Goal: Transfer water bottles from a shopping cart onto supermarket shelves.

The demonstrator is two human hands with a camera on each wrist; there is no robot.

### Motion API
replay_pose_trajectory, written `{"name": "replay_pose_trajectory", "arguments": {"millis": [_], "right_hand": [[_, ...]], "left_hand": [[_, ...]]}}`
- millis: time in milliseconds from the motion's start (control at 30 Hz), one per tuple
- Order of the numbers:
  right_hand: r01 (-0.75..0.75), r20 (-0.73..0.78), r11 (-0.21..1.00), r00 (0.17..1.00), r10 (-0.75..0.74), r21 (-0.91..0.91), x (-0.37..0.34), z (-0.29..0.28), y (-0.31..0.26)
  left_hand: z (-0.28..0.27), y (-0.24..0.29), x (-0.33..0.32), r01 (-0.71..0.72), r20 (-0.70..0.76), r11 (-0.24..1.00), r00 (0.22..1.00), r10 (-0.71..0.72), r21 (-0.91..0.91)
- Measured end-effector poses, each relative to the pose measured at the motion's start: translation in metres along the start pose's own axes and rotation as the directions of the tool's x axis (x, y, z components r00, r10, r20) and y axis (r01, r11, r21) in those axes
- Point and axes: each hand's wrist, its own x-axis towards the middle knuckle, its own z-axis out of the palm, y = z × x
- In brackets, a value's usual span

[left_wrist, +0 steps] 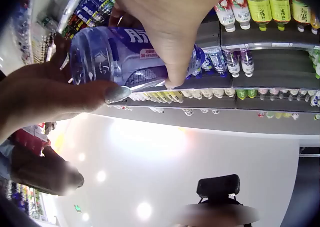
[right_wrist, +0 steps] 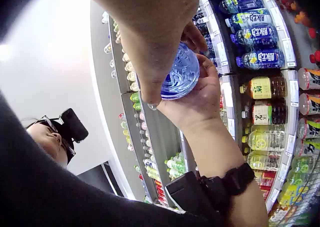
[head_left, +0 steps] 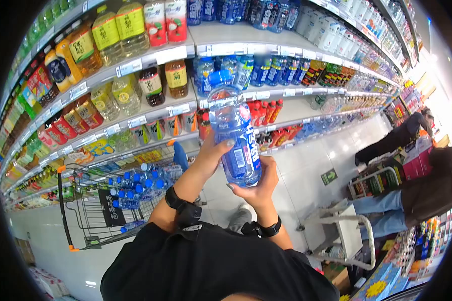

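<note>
A large clear bottle with a blue cap and blue label point(head_left: 243, 150) is tilted in front of the chest. My left hand point(head_left: 211, 155) grips its middle, thumb across the front. Around the lower end curls my right hand point(head_left: 263, 183), its thumb near the base. From the left wrist view, the bottle point(left_wrist: 130, 59) lies between my left hand point(left_wrist: 165, 22) above and my right hand point(left_wrist: 55, 94) at the base. The right wrist view shows the bottle's round base point(right_wrist: 182, 77) between my right hand point(right_wrist: 150, 52) and my left hand point(right_wrist: 200, 97).
Shelves of drinks point(head_left: 171, 52) curve across the front. At the left stands a wire cart point(head_left: 63, 210) holding several blue-capped bottles point(head_left: 145, 180). To the right are a step stool point(head_left: 344, 231) and a person in brown and jeans point(head_left: 429, 185), with another person in dark clothes point(head_left: 397, 135) beyond.
</note>
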Motion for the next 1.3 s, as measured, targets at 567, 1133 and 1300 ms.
{"name": "replay_pose_trajectory", "arguments": {"millis": [567, 1133, 1300], "right_hand": [[-0.587, 0.757, -0.53, 0.629, 0.177, 0.612, 0.099, -0.128, 0.176], [-0.367, 0.467, 0.751, 0.88, 0.088, 0.549, 0.188, -0.091, 0.268], [-0.008, 0.511, 0.992, 0.858, -0.058, 0.126, 0.25, -0.048, 0.294]], "left_hand": [[0.138, -0.084, 0.169, -0.014, 0.246, 0.997, 0.969, 0.031, -0.072], [0.093, -0.093, 0.258, -0.338, 0.193, 0.716, 0.941, 0.279, 0.611], [0.074, -0.039, 0.294, -0.64, 0.494, 0.341, 0.759, 0.426, 0.689]]}}
